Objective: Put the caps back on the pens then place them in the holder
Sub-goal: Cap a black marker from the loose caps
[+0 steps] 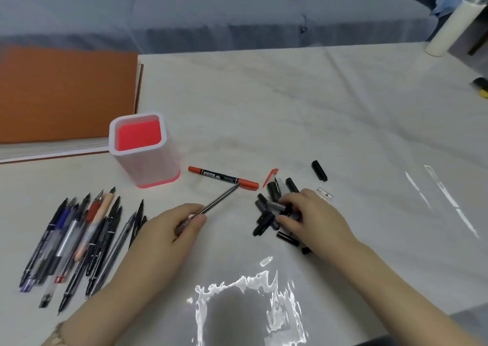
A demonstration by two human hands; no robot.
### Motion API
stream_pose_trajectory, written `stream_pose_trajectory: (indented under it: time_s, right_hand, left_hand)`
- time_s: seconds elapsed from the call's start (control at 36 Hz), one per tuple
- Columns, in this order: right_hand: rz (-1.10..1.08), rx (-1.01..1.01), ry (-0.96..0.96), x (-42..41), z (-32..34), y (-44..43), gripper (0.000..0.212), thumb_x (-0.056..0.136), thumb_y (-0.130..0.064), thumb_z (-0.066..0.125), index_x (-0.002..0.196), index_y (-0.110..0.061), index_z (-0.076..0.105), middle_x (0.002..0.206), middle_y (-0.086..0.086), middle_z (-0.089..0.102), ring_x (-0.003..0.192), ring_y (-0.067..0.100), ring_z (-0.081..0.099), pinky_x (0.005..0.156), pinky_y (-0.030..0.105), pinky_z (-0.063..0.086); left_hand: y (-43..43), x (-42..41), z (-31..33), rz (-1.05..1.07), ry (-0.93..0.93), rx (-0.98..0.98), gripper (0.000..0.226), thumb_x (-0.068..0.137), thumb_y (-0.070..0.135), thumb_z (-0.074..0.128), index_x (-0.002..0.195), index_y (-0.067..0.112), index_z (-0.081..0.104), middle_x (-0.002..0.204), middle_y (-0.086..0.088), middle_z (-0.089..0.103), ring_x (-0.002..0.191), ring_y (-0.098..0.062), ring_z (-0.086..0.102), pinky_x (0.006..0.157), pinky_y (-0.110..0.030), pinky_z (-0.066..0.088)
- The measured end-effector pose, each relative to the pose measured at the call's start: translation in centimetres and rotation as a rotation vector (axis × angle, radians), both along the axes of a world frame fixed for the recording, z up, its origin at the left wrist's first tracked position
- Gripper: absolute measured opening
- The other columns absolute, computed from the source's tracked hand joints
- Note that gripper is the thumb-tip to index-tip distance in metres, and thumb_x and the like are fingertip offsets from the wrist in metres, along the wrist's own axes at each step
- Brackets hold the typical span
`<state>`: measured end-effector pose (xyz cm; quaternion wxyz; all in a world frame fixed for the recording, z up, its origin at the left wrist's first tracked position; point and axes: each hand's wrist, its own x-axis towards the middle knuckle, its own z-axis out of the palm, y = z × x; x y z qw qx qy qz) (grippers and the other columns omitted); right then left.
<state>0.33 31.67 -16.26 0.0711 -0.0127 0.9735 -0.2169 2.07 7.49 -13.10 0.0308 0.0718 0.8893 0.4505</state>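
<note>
My left hand [174,229] grips a thin dark pen [219,200] whose bare tip points up and right, toward a capped red marker [223,178] lying on the table. My right hand [314,216] rests on a heap of black caps [272,208], fingers curled over them and pinching one. One black cap [319,170] and a red cap [271,176] lie apart from the heap. A pink and white holder [145,147] stands upright to the left with nothing in it. Several uncapped pens [79,240] lie in a row at the far left.
An orange-covered book [66,95] lies behind the holder at the left. A white roll [449,29] stands at the far right corner, and a small clear item [324,194] lies by the caps. The table wears a shiny clear cover; a grey sofa runs behind.
</note>
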Motion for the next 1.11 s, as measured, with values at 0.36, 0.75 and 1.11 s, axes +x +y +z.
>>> stream_pose_trajectory:
  time_s: [0.36, 0.75, 1.11]
  right_hand:
    - [0.077, -0.061, -0.049, 0.4, 0.2, -0.3, 0.023, 0.084, -0.026, 0.060, 0.106, -0.029, 0.061, 0.099, -0.010, 0.042, 0.088, 0.011, 0.050, 0.072, 0.024, 0.042]
    - [-0.142, 0.032, 0.016, -1.3, -0.3, -3.2, 0.024, 0.089, -0.032, 0.050, 0.104, -0.017, 0.060, 0.106, 0.002, 0.051, 0.090, 0.021, 0.056, 0.069, 0.030, 0.042]
    - [-0.170, -0.758, -0.283, 2.1, 3.6, -3.5, 0.017, 0.080, -0.005, 0.059, 0.065, -0.012, 0.058, 0.055, 0.000, 0.060, 0.050, 0.009, 0.055, 0.050, 0.014, 0.044]
  left_hand:
    - [-0.8, 0.5, -0.6, 0.019, -0.069, -0.015, 0.025, 0.087, 0.022, 0.056, 0.078, 0.046, 0.055, 0.091, 0.041, 0.055, 0.085, 0.015, 0.053, 0.065, 0.003, 0.036]
    - [-0.8, 0.6, -0.8, 0.069, -0.116, 0.003, 0.025, 0.087, 0.021, 0.056, 0.074, 0.042, 0.057, 0.086, 0.035, 0.060, 0.082, 0.008, 0.055, 0.069, -0.016, 0.040]
    - [-0.5, 1.0, -2.2, 0.095, -0.229, 0.058, 0.016, 0.089, 0.023, 0.052, 0.078, 0.030, 0.061, 0.060, 0.022, 0.060, 0.063, 0.002, 0.054, 0.058, -0.013, 0.038]
